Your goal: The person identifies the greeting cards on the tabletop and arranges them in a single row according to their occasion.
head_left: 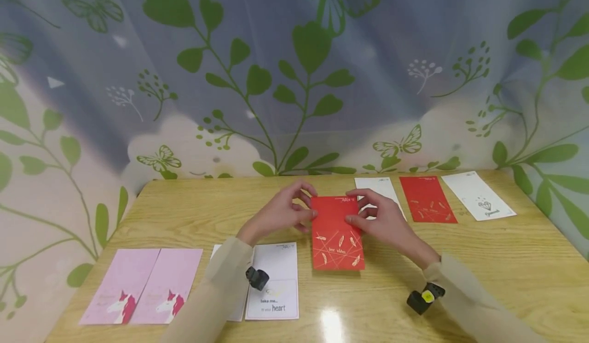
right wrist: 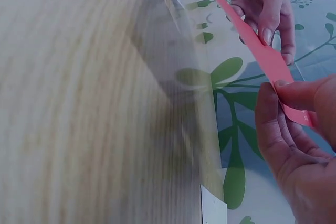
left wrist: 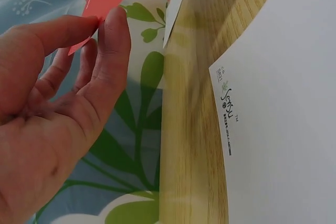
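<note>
A red greeting card (head_left: pixel 336 233) with gold feathers and the words "best wishes" is held up above the table. My left hand (head_left: pixel 286 211) pinches its upper left edge between thumb and fingers, as the left wrist view also shows. On the opposite edge my right hand (head_left: pixel 384 219) pinches the card the same way; the right wrist view shows both hands (right wrist: pixel 304 145) on it and the card (right wrist: pixel 268 59) slightly bent. Partly hidden behind the right hand lies a white card (head_left: pixel 377 185).
Two pink unicorn cards (head_left: pixel 152 276) lie side by side at the left. Two white cards (head_left: pixel 276 261) lie near the left forearm, one mostly covered by the sleeve. At the back right are another red card (head_left: pixel 425 197) and a white card (head_left: pixel 476 192). A patterned curtain (head_left: pixel 294 103) hangs behind the table.
</note>
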{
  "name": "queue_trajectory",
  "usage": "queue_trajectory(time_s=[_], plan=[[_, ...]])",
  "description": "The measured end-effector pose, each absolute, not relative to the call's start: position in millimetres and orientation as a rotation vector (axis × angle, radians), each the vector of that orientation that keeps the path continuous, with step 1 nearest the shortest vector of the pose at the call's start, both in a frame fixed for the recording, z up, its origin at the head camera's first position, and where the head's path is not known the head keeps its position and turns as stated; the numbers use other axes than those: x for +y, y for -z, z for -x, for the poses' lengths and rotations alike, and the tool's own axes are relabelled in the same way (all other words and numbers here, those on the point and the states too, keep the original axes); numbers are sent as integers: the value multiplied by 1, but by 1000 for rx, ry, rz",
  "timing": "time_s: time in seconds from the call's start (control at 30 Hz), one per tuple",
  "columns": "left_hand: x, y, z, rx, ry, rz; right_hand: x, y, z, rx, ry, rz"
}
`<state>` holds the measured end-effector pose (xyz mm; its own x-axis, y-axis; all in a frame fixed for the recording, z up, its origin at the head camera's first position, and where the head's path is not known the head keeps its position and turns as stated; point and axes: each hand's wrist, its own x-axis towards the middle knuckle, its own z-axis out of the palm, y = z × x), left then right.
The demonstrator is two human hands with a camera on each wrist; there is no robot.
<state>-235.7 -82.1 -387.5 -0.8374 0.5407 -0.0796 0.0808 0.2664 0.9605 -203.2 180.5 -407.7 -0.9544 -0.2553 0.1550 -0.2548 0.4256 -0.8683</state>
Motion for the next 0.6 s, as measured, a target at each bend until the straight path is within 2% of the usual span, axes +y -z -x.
queue_trajectory(time_s=[0.6], plan=[[-88, 388, 226, 2266, -1233, -722, 180, 412, 186, 2564, 1508, 477]])
